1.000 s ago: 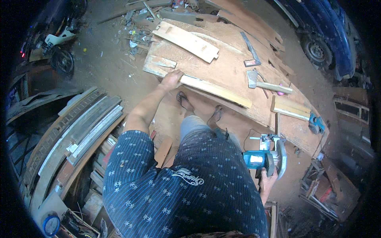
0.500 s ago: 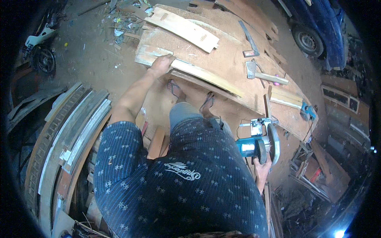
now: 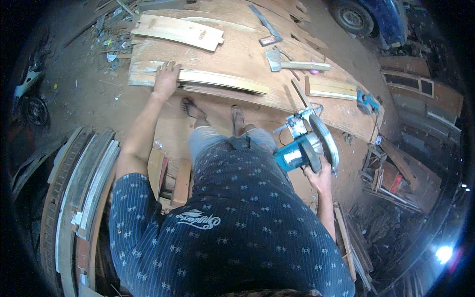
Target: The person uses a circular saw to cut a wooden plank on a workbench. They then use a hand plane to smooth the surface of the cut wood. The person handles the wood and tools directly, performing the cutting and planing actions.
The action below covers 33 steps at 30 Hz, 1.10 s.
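The right hand (image 3: 319,175) is wrapped around the handle of a circular saw (image 3: 293,154), which hangs off the tabletop's near edge. Stacked planks (image 3: 89,173) crowd the earth floor (image 3: 104,101) at left. The left hand (image 3: 167,79) lies over one end of a pale wooden strip (image 3: 222,80) along the near edge of the dusty tabletop (image 3: 242,62); whether its fingers clamp is unclear. Right of the strip sit a wood block (image 3: 331,88) and a teal tool (image 3: 367,102). Beyond lie a hatchet (image 3: 297,65), a square (image 3: 264,24) and a wide board (image 3: 178,30); a blue vehicle (image 3: 388,20) stands farthest.
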Motion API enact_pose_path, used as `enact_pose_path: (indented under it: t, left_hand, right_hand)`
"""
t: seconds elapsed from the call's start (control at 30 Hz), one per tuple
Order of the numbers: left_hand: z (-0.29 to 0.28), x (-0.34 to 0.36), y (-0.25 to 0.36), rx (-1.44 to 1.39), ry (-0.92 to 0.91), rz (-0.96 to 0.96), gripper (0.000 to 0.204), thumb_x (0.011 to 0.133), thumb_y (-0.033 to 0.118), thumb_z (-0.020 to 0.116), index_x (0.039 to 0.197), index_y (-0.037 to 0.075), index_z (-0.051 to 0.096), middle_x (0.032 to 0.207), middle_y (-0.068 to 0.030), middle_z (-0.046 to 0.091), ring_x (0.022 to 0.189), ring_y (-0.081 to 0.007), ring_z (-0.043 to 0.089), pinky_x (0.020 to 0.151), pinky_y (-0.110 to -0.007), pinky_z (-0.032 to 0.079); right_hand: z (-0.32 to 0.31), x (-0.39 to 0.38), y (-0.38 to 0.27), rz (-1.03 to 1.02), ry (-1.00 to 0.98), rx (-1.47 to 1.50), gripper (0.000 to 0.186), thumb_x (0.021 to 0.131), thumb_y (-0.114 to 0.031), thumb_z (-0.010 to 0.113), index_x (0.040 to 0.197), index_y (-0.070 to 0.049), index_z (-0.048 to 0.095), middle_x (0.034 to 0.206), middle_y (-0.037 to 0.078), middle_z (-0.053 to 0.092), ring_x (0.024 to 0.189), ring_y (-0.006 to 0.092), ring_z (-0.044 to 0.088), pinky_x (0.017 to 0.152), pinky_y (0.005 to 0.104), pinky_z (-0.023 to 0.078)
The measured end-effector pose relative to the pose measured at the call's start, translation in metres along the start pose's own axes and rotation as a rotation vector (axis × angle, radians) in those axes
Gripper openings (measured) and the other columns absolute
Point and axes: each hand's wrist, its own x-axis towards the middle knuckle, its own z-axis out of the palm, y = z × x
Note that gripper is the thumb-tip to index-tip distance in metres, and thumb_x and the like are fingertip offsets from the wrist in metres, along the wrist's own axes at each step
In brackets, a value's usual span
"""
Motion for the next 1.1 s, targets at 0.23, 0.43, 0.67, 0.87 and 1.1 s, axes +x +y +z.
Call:
enact_pose_path:
  t: [0.23,0.43,0.67,0.87,1.1]
  left_hand:
    - [0.012,0.017,0.124,-0.084,-0.052,0.133,0.053,0.087,0.007,0.064,0.139,0.015,0.058,0.138,-0.0134,0.060,0.133,-0.0320,0.054,0.114,-0.054,0.039]
    - [0.028,0.033,0.139,-0.096,0.018,0.156,0.037,0.089,0.006,0.057,0.123,0.015,0.067,0.118,-0.0100,0.069,0.117,-0.0322,0.063,0.105,-0.048,0.047]
    - [0.020,0.024,0.137,-0.062,-0.030,0.140,0.047,0.085,0.008,0.065,0.131,0.013,0.060,0.124,-0.0121,0.065,0.120,-0.0349,0.059,0.107,-0.048,0.045]
    - [-0.006,0.003,0.216,-0.160,0.190,-0.014,0.057,0.086,0.026,0.077,0.136,0.006,0.059,0.124,-0.0186,0.065,0.118,-0.0355,0.060,0.107,-0.048,0.045]
    - [-0.002,-0.016,0.370,-1.430,-0.335,-0.500,0.055,0.095,0.041,0.075,0.128,-0.002,0.064,0.104,-0.0055,0.072,0.085,-0.0126,0.063,0.076,-0.030,0.051]
  right_hand:
    - [-0.015,0.036,0.051,-0.326,-0.073,0.057,0.039,0.070,-0.020,0.076,0.104,-0.002,0.066,0.084,0.024,0.070,0.080,0.0433,0.070,0.074,0.0475,0.055]
    - [-0.029,0.051,0.092,-0.312,-0.091,0.057,0.043,0.073,-0.026,0.081,0.107,-0.003,0.069,0.089,0.022,0.073,0.086,0.0406,0.073,0.077,0.0464,0.057]
    - [-0.032,0.057,0.131,-0.298,-0.062,0.161,0.034,0.079,-0.026,0.083,0.103,-0.003,0.074,0.092,0.019,0.076,0.085,0.0377,0.074,0.078,0.0433,0.058]
    - [-0.023,0.085,0.149,-0.387,-0.063,0.167,0.036,0.080,-0.028,0.083,0.104,-0.003,0.075,0.089,0.020,0.075,0.082,0.0357,0.075,0.076,0.0412,0.058]
    - [0.006,0.149,0.132,-0.470,-0.175,0.462,0.034,0.080,-0.030,0.083,0.101,-0.005,0.074,0.085,0.019,0.074,0.078,0.0354,0.074,0.071,0.0423,0.057]
